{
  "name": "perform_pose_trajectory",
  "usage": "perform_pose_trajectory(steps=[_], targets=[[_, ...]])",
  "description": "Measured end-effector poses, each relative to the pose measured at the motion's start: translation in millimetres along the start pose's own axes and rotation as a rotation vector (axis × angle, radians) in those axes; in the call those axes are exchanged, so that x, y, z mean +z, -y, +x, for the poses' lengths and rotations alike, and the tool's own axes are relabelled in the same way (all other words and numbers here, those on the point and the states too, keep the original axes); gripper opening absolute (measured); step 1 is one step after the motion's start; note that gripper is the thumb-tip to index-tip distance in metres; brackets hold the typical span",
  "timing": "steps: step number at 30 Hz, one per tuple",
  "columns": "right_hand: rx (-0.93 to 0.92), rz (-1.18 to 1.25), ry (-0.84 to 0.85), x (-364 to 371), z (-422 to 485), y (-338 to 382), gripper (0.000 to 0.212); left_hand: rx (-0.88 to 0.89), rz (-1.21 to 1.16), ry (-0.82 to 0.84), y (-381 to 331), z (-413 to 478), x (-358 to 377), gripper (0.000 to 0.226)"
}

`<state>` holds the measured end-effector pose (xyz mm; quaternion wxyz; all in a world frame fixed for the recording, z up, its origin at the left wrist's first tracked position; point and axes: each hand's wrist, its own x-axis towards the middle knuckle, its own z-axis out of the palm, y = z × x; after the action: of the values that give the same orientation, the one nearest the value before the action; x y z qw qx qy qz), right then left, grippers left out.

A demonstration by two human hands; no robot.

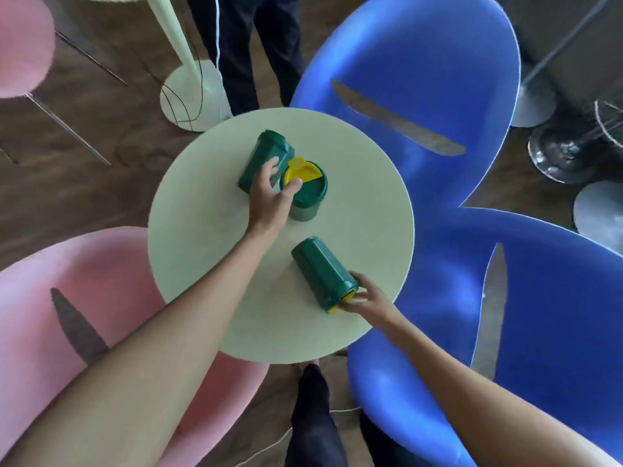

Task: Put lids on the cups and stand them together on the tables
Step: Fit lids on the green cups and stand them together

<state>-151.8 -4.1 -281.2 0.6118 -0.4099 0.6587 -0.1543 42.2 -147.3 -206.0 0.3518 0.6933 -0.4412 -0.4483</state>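
Observation:
Three dark green cups are on a round pale green table [202, 251]. One cup [308, 193] stands upright in the middle with a green and yellow lid [301, 171] on it. A second cup [261, 156] lies on its side just left of it. My left hand [271, 193] reaches between these two, fingers on the lying cup and thumb against the lid's edge. A third cup [322, 273] lies on its side near the table's right edge, its yellow-lidded end towards me. My right hand [365, 298] grips that end.
Two blue chairs [421, 62] stand at the right of the table, a pink chair [50, 315] at the left. Another person's dark-trousered legs [242, 45] stand beyond the table, beside a pale table pedestal [188, 79]. Metal stool bases [559, 153] are at far right.

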Motion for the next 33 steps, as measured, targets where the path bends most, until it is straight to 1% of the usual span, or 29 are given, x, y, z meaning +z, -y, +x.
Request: perform_pose_trajectory(steps=[2, 4, 8, 9, 12, 14, 17, 20, 25, 29, 33], targets=[[0.004, 0.058, -0.031, 1.2, 0.6, -2.2, 0.06, -0.006, -0.018, 0.056, 5.8, 6.2, 2.9, 0.06], [-0.006, 0.108, -0.068, 3.7, 1.8, -5.2, 0.057, -0.007, -0.021, 0.074, 12.0, 9.4, 4.8, 0.056], [-0.011, 0.175, -0.043, 8.9, 3.7, -5.6, 0.077, 0.025, -0.02, 0.066, 19.4, 13.5, 4.8, 0.056], [-0.013, 0.171, -0.034, 9.5, 3.8, -4.7, 0.079, 0.033, -0.025, 0.065, 20.3, 14.3, 4.4, 0.055], [-0.027, 0.149, -0.034, 11.2, 2.6, -1.8, 0.071, 0.067, -0.02, 0.07, 22.8, 18.2, 4.2, 0.053], [-0.028, 0.181, -0.032, 11.9, 1.9, -2.5, 0.066, 0.069, -0.037, 0.076, 23.6, 19.6, 4.8, 0.052], [-0.016, 0.273, -0.023, 15.4, -1.9, -3.0, 0.06, 0.06, -0.066, 0.079, 25.5, 19.5, 4.8, 0.05], [0.005, 0.351, -0.07, 19.7, -4.5, 2.0, 0.056, 0.06, -0.08, 0.08, 27.6, 19.6, 4.6, 0.051], [0.059, 0.517, -0.145, 25.6, -0.6, 37.6, 0.041, 0.061, -0.075, 0.094, 29.0, 23.2, 1.9, 0.049], [0.085, 0.476, -0.219, 25.4, 11.1, 76.5, 0.032, 0.047, -0.043, 0.098, 24.0, 29.7, -2.4, 0.045], [0.18, 0.377, -0.278, 21.4, 22.8, 106.7, 0.04, 0.022, -0.039, 0.142, 19.9, 37.2, -8.1, 0.043]])
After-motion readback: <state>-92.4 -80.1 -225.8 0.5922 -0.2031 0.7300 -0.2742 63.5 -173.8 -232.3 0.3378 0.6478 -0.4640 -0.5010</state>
